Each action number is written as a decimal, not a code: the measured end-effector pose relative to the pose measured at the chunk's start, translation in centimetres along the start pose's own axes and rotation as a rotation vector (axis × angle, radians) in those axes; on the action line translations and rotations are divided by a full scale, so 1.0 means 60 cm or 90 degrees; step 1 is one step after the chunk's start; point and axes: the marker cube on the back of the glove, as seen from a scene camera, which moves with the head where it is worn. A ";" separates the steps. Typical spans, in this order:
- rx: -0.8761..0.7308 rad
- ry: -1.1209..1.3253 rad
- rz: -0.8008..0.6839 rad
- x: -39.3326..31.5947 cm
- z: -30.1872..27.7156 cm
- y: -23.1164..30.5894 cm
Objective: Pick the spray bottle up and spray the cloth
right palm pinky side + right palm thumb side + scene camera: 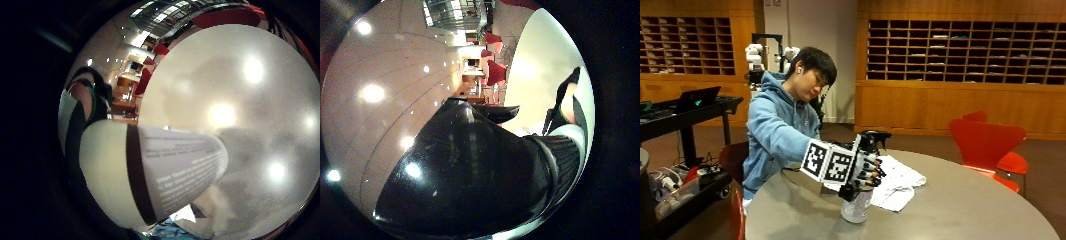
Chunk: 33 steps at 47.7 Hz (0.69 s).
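In the outside view my gloved right hand [863, 172] grips the spray bottle [857, 207], fingers curled round its neck below the black spray head [873, 139]. The bottle's pale body stands upright on or just above the round grey table [959, 210]. A white cloth [896, 182] lies crumpled on the table right beside and behind the bottle. The little finger side palm view is filled by the bottle's white labelled body [170, 167] over the table. In the thumb side palm view the glossy black spray head [470, 175] is close to the palm.
Red chairs [986, 145] stand at the table's far right. A black cart with a laptop [693, 100] and cables stands at the left. The person sits at the table's left side. Bare tabletop [973, 215] lies in front and to the right.
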 end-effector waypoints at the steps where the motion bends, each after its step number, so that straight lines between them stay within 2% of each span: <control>1: -0.011 0.013 -0.002 -0.004 0.004 0.001; 16: -0.173 0.306 -0.041 -0.098 0.045 0.036; 23: -0.245 0.457 -0.032 -0.164 0.064 0.063; 33: -0.296 0.696 -0.012 -0.236 0.102 0.092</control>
